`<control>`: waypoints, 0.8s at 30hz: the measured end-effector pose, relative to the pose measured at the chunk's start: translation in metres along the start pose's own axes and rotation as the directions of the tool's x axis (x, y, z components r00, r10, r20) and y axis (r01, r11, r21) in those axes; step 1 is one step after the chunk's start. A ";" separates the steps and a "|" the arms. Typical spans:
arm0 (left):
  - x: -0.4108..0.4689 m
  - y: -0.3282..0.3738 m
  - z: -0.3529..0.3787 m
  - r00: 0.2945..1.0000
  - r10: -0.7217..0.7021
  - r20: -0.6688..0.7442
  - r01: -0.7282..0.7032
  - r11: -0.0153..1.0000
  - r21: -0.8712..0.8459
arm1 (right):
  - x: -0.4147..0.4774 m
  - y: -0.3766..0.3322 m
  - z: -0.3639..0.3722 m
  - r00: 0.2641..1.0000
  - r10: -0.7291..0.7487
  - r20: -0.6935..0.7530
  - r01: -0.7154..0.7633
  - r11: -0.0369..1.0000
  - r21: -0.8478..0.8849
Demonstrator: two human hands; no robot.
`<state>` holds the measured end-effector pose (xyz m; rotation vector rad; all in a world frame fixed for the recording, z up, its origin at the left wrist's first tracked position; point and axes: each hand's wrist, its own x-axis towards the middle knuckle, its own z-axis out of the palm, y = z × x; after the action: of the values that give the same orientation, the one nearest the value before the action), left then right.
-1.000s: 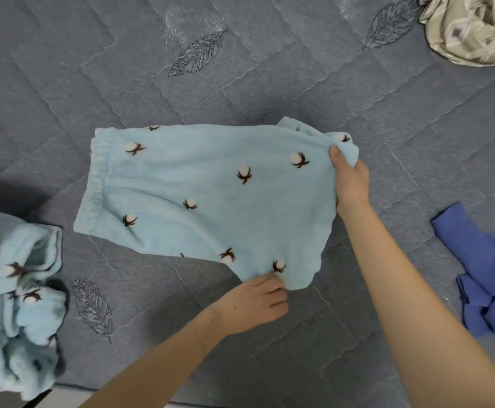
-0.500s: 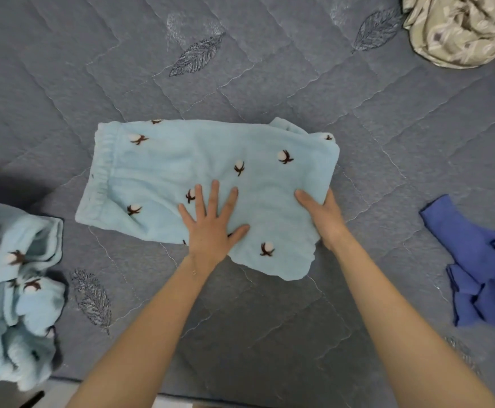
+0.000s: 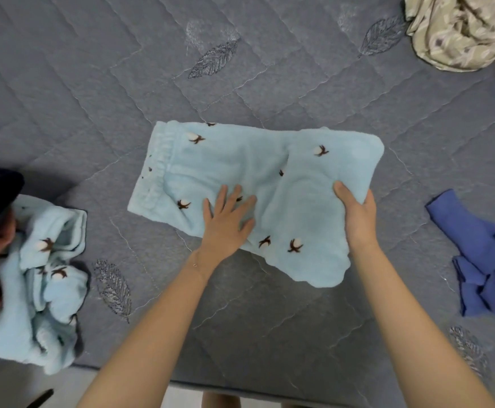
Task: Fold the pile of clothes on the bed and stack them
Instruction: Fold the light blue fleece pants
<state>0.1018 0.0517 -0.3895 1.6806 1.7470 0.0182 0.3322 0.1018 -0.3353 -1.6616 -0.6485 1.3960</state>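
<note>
One grip: right hand (image 3: pixel 358 222) pinches the shorts' (image 3: pixel 240 160) right edge.

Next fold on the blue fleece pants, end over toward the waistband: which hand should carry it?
Right. The right hand grips the fleece pants at their folded right edge, ready to lift it across toward the waistband. The left hand lies flat mid-garment, fingers spread, probably better as the anchor.
</note>
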 end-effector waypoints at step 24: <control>0.005 -0.099 -0.159 0.923 -0.386 -0.006 0.177 0.437 -0.882 | -0.035 0.006 0.206 0.861 -0.295 0.415 0.500 0.645 -0.578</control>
<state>-0.0608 0.1114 -0.3174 0.6050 1.6759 0.8376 0.1245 0.1263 -0.3259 -1.6778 -1.7619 1.1219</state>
